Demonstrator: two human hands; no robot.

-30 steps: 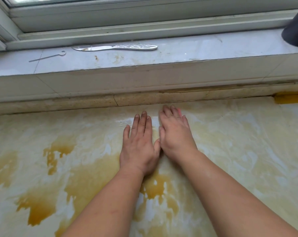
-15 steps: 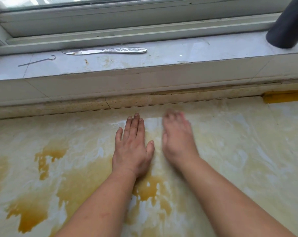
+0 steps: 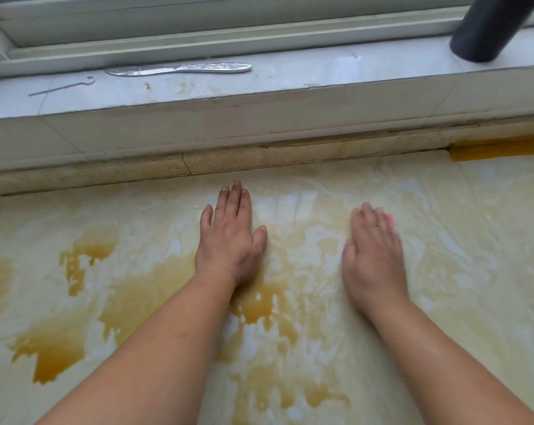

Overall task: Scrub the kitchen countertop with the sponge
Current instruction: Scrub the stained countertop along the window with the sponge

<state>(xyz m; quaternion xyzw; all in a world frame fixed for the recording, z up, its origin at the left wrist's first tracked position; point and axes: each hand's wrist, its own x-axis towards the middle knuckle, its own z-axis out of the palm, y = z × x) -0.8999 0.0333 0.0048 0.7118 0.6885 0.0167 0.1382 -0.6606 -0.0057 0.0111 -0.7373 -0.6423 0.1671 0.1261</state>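
Note:
The countertop (image 3: 462, 271) is pale, covered with white soapy smears and yellow-brown stains (image 3: 54, 354). My left hand (image 3: 228, 243) lies flat on it near the middle, fingers together, holding nothing. My right hand (image 3: 374, 256) presses palm-down to the right of it, slightly blurred. A small pink edge of the sponge (image 3: 390, 221) shows beside its fingers; the rest of the sponge is hidden under the hand.
A low ledge (image 3: 106, 176) runs along the back of the counter under a window sill (image 3: 320, 75). On the sill lie a metal knife (image 3: 179, 69) and a thin wire hook (image 3: 63, 87); a dark cylinder (image 3: 489, 29) stands at its right end.
My right hand has slid to the right, away from the left hand, and the pink sponge edge now shows. The left hand has stayed flat in place.

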